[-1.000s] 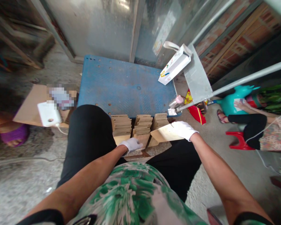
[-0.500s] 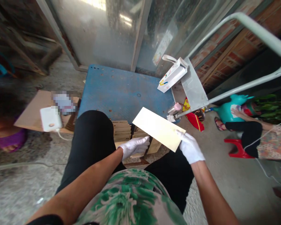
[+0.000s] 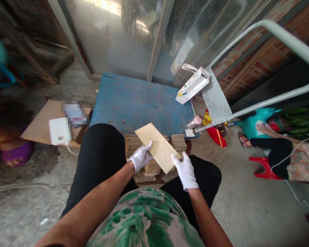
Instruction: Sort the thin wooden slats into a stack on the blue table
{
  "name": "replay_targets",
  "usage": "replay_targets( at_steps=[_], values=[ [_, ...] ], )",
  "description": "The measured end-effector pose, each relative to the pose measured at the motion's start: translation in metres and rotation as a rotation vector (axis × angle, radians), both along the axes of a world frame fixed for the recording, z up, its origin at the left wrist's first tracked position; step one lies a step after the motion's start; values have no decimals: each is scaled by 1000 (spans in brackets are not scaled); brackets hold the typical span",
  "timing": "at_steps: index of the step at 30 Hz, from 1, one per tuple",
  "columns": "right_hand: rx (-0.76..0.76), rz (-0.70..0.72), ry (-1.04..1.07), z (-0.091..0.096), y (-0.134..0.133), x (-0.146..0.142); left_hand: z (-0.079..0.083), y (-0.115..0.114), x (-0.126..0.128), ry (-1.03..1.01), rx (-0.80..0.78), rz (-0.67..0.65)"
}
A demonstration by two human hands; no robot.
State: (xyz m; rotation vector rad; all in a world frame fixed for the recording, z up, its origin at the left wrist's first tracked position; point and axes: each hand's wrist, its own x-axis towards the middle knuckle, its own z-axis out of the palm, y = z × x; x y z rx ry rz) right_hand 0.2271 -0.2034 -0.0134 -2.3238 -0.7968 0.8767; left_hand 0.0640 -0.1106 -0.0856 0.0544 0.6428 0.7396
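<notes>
Both hands wear white gloves and share one thing between them: a thin tan sheet (image 3: pixel 157 146), long and rectangular, held flat above the person's knees. The left hand (image 3: pixel 141 158) grasps it along its left long edge, with the fingers curled up over the top face. The right hand (image 3: pixel 184 169) is clamped on the near right corner. The sheet runs slantwise, its far end pointing up and left toward the blue cart deck (image 3: pixel 139 103).

Directly under the sheet, between the black-clad knees, stand stacks (image 3: pixel 130 144) of similar tan pieces, set side by side against the near edge of the deck (the middle ones are mostly hidden by the sheet and hands).

At the far right corner of the deck a white paper bag (image 3: pixel 193 85) leans against the cart's grey end panel, and the pale tubular handle (image 3: pixel 273 31) arches up over the right side. Left of the deck, on the floor, a flat piece of cardboard (image 3: pixel 38 125) carries a white power bank (image 3: pixel 59 131) with a cable trailing from it. Well off to the right, another person (image 3: pixel 283 151) sits low on a red stool (image 3: pixel 265 168).
</notes>
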Motion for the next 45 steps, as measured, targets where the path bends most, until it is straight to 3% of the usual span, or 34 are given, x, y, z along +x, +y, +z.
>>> replay_targets(
  at_steps=[2,3,7,11,16,21,28,31,34,38,41,45],
  values=[
    [-145,139,-336,5,1,1,-4,-1,0,40,6,-24],
    [-181,205,-396,5,2,-2,-5,-2,0,65,8,-39],
    [-247,486,-360,-6,3,-21,-9,-6,1,104,26,-124],
    [-303,589,-335,-29,5,-38,-11,-9,1,138,48,-184],
    [-319,586,-347,-41,8,-46,-12,-10,0,229,63,-212],
    [-286,486,-306,-43,12,-53,-13,-9,2,250,69,-209],
    [-245,350,-17,-45,35,-30,-10,-3,1,144,81,-223],
    [-214,320,38,-47,55,-11,-14,-3,-1,300,76,-289],
    [-196,303,-14,-48,80,9,-23,-8,-1,526,111,-435],
    [-188,288,-109,-53,121,38,-32,-18,-2,719,271,-632],
    [-215,307,-241,-64,156,60,-30,-21,-3,812,416,-712],
    [-299,339,-422,-81,201,83,-29,-20,-1,808,421,-758]
  ],
)
